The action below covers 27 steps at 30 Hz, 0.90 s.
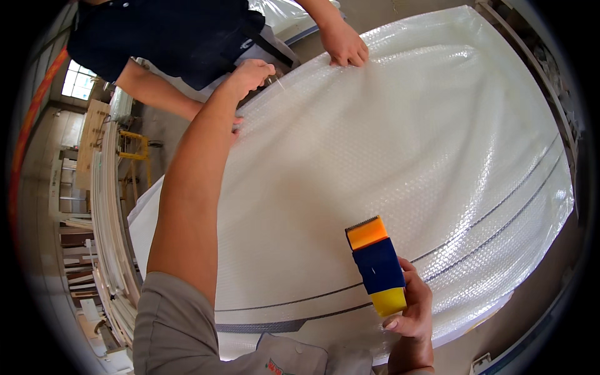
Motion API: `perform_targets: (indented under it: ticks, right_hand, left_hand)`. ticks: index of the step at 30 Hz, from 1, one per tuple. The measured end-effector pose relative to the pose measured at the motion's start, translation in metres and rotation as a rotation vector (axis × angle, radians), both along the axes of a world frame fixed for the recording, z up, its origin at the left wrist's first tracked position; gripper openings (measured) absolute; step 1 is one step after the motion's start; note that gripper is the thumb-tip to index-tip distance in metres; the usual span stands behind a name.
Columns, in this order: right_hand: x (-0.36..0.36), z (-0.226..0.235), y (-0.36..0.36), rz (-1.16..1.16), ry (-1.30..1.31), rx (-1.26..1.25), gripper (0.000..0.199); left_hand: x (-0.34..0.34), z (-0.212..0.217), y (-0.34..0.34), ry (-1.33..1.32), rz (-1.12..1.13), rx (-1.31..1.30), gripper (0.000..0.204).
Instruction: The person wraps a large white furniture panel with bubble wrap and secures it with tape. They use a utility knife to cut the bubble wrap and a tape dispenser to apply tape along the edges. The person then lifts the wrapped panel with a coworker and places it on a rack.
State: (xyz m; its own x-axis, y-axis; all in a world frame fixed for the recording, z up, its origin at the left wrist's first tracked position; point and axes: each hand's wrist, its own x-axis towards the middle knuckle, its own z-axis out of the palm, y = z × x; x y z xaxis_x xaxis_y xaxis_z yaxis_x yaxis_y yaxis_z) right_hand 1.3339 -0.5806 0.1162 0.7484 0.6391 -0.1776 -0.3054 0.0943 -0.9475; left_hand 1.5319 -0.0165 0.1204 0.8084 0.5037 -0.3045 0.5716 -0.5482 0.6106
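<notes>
The bubble-wrapped panel (387,169) filled most of the view, from 12 to 4 o'clock and down to 6, lying flat w/ a curved near edge. It looked big, broad and stiff under the wrap, prob. heavy and awkward for one person, so best gripped at opposite edges, not by the film. The wrap was soft, translucent white, dimpled w/ small bubbles, likely slippery and easy to tear or pop; two thin dark lines (475,231) showed through it, running from 7 toward 3 o'clock. At 11 to 12 o'clock a co-worker in a dark top (169,37) leaned over the far edge, one hand (344,45) pressed flat on the wrap. The person's left hand (250,74), arm stretched out toward 11 o'clock, sat at the far-left edge of the panel w/ fingers curled on the wrap; whether it pinched the film couldn't be told. The right hand (409,309), at 5 o'clock, well apart from the left, was clamped round a tape dispenser (377,265): hard plastic, boxy, blue body w/ orange top, yellow base and a toothed metal cutter, light and easy to hold, resting just on the wrap. At 9 o'clock stood racks of pale frames (106,206), small in the bg.
</notes>
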Motion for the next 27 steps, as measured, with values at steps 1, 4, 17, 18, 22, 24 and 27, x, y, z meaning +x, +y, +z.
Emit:
perform_targets:
  ticks: [1, 4, 17, 18, 22, 24, 27]
  right_hand:
    - [-0.002, 0.005, 0.004, -0.017, 0.016, 0.002, 0.078]
    - [0.006, 0.0, 0.004, 0.047, -0.055, -0.027, 0.073]
    - [0.003, 0.0, 0.008, 0.045, -0.186, -0.106, 0.051]
    - [0.002, -0.002, 0.007, 0.017, -0.169, -0.112, 0.05]
    - [0.002, -0.005, 0.01, -0.034, -0.157, -0.131, 0.047]
    - [0.003, -0.003, 0.01, -0.02, -0.173, -0.125, 0.046]
    - [0.0, 0.0, 0.01, -0.043, -0.097, -0.108, 0.047]
  left_hand:
    - [0.0, -0.015, 0.007, -0.034, -0.029, -0.009, 0.024]
    - [0.007, -0.032, 0.012, -0.112, 0.004, 0.104, 0.028]
    - [-0.005, -0.097, 0.015, -0.377, 0.133, 0.452, 0.045]
    - [-0.006, -0.09, -0.002, -0.339, 0.056, 0.402, 0.049]
    - [-0.002, -0.058, -0.041, -0.093, -0.137, 0.273, 0.059]
    - [-0.004, -0.054, -0.047, 0.04, -0.129, 0.364, 0.067]
    - [-0.001, -0.039, -0.075, 0.283, -0.125, 0.562, 0.086]
